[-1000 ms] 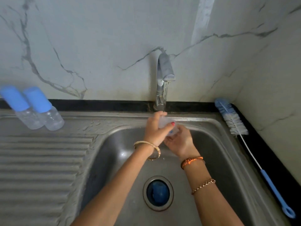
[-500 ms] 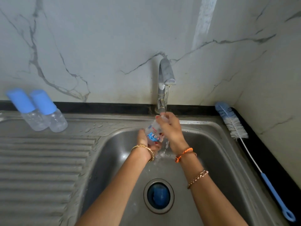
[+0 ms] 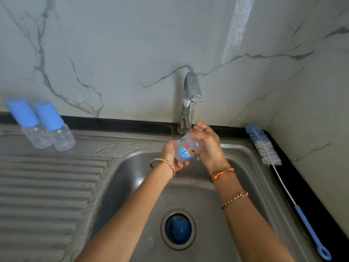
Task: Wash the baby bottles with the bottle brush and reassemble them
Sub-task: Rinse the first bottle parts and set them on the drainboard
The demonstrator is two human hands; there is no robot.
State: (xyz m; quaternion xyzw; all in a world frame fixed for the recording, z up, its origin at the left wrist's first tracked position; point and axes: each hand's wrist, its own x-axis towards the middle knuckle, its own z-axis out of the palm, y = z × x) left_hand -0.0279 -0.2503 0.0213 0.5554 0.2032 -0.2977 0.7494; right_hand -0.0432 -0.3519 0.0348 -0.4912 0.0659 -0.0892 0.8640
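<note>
A: Head view, logging. I see both hands over the sink (image 3: 251, 186), under the faucet (image 3: 190, 91). Water runs in a thin stream from the spout.

B: Bottle position?

A: Open baby bottle (image 3: 186, 150), clear with a blue print, between the two hands just below the spout, tilted. Left hand (image 3: 171, 155) cups it from the left and below, fingers curled round its base. Right hand (image 3: 206, 146) grips its upper right side, fingers bent over the rim near the stream. So both sets of fingers are holding the bottle.

B: Other bottles?

A: Two capped bottles (image 3: 45, 125), blue caps, clear bodies, side by side and touching, at the back left of the drainboard (image 3: 47, 186). They look wet; droplets show inside.

B: Brush?

A: Bottle brush (image 3: 283, 176) lies on the dark bench (image 3: 306, 186) along the sink's right edge, bristle head toward the wall, blue handle toward me. Neither hand touches it.

B: Basin?

A: Blue piece in the drain (image 3: 178, 228); I cannot tell what it is.
</note>
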